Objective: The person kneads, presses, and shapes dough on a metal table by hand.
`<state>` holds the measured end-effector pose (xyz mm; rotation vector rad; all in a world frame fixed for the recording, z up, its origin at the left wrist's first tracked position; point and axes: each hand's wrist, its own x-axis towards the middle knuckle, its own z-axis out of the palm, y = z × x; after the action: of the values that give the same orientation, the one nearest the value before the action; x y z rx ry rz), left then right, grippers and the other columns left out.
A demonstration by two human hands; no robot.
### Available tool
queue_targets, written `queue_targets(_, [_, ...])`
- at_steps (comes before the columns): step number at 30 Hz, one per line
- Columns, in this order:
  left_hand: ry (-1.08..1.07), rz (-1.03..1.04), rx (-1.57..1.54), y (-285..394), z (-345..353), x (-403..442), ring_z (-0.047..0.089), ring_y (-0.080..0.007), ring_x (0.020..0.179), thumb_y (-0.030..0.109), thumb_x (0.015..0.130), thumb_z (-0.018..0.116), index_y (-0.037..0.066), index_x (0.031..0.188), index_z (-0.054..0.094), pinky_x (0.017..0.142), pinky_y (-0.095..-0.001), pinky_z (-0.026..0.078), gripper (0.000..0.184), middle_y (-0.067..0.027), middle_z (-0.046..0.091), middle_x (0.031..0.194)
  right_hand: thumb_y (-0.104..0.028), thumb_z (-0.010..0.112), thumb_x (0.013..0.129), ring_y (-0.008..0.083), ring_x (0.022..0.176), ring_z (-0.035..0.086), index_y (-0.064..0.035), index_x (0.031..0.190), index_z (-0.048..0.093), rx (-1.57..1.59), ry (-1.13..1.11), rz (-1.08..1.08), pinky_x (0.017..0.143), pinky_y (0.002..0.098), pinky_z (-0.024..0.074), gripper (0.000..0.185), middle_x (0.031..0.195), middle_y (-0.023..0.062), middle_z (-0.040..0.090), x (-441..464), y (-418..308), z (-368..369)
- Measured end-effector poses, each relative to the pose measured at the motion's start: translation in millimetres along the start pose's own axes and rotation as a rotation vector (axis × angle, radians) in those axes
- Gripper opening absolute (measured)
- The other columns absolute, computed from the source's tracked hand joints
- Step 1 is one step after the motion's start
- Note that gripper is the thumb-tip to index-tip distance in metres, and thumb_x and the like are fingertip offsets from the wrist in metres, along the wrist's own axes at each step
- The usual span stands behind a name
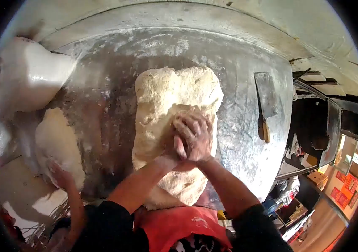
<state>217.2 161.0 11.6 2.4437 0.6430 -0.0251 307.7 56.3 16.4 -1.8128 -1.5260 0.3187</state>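
A large, thick slab of pale dough (pixel 158 96) lies on the floury metal worktop in front of me. My right hand (pixel 198 136), dusted with flour, rests over my left, its fingers curled round it. Beneath it my left hand (pixel 171 152) presses down into the dough, with its fingers mostly hidden. Both arms reach straight down from the near side, wrists close together. The dough is dented around my hands, and its near end reaches the red apron (pixel 162 224).
At left, another person's hand (pixel 61 174) touches a smaller pale mound (pixel 59 138), beside a full white sack (pixel 44 69). A cleaver (pixel 266 94) with a wooden handle lies on the worktop (pixel 242 155) at right. Dark shelving (pixel 311 122) stands beyond the right edge.
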Motion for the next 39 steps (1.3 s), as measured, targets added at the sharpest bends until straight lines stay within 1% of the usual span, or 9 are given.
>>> queue_targets(4, [-0.016,0.014,0.206,-24,70,-12,0.041,-0.0342,0.136,0.038,0.098,0.054,0.004,0.146,0.043,0.12,-0.042,0.03,0.06,-0.0174,0.047,0.145,-0.027,0.068,0.084,0.0398,0.126,0.054,-0.0121,0.124,0.067,-0.09,0.099,-0.028,0.108,0.0571,0.038,0.043,0.133,0.0138,0.06,21,22,2])
queue_targets(6, [0.046,-0.224,-0.541,-30,80,-5,0.038,-0.037,0.141,0.037,0.092,0.057,0.004,0.148,0.044,0.123,-0.0474,0.023,0.066,-0.0207,0.044,0.152,-0.026,0.065,0.085,0.0407,0.125,0.054,-0.0105,0.122,0.068,-0.095,0.108,0.006,0.107,0.0577,0.0384,0.04,0.133,0.0153,0.061,11,20,6])
queue_targets(10, [-0.212,-0.069,0.428,41,27,-41,0.037,-0.0341,0.142,0.041,0.089,0.065,0.005,0.149,0.045,0.123,-0.0479,0.023,0.072,-0.0184,0.043,0.151,-0.026,0.058,0.092,0.0441,0.124,0.053,-0.0072,0.123,0.067,0.068,0.118,0.136,0.109,0.0553,0.0364,0.037,0.13,0.0184,0.063,-10,-14,-5])
queue_targets(14, [-0.029,-0.216,-0.391,27,118,-111,0.03,-0.0302,0.15,0.045,0.096,0.054,0.009,0.152,0.045,0.126,-0.0479,0.018,0.067,-0.0157,0.036,0.16,-0.026,0.059,0.088,0.0383,0.127,0.054,-0.0099,0.12,0.07,-0.064,-0.005,0.026,0.11,0.0538,0.0358,0.038,0.128,0.0156,0.064,-88,-52,0])
queue_targets(17, [0.17,0.009,0.52,40,106,-112,0.03,-0.0391,0.149,0.038,0.093,0.052,0.003,0.147,0.05,0.126,-0.0544,0.015,0.064,-0.0196,0.044,0.155,-0.026,0.06,0.084,0.0391,0.122,0.056,-0.0093,0.121,0.069,0.022,0.149,-0.01,0.107,0.0548,0.038,0.041,0.126,0.0134,0.064,-86,-20,4])
queue_targets(24, [-0.227,-0.114,0.389,79,58,-122,0.041,-0.0325,0.141,0.04,0.091,0.057,0.011,0.144,0.053,0.123,-0.0495,0.025,0.06,-0.0158,0.051,0.148,-0.028,0.059,0.089,0.0399,0.128,0.05,-0.0104,0.126,0.066,-0.003,0.125,0.082,0.115,0.0571,0.0295,0.041,0.132,0.0156,0.059,-103,-50,1])
queue_targets(27, [0.291,-0.06,0.048,58,124,-200,0.033,-0.0315,0.148,0.043,0.093,0.056,0.01,0.153,0.042,0.126,-0.0467,0.017,0.07,-0.0152,0.039,0.157,-0.025,0.062,0.083,0.037,0.124,0.056,-0.0111,0.12,0.071,0.01,0.024,0.005,0.11,0.0521,0.0372,0.04,0.13,0.0138,0.063,-148,-84,13])
queue_targets(32, [-0.224,-0.334,-0.101,38,133,-214,0.021,-0.0346,0.152,0.045,0.097,0.056,0.007,0.159,0.021,0.127,-0.0457,0.015,0.081,-0.015,0.024,0.164,-0.021,0.069,0.076,0.0374,0.12,0.055,-0.0212,0.121,0.069,-0.049,0.046,-0.047,0.107,0.0549,0.0386,0.045,0.127,0.0085,0.06,-145,-85,17])
queue_targets(39, [0.112,-0.18,-0.323,28,34,-146,0.051,-0.0248,0.13,0.033,0.101,0.057,0.01,0.136,0.052,0.112,-0.0385,0.041,0.043,-0.0099,0.055,0.138,-0.021,0.065,0.086,0.0344,0.106,0.065,-0.0065,0.107,0.073,-0.153,-0.159,0.036,0.106,0.0559,0.0379,0.026,0.108,0.0176,0.071,-27,-118,-10])
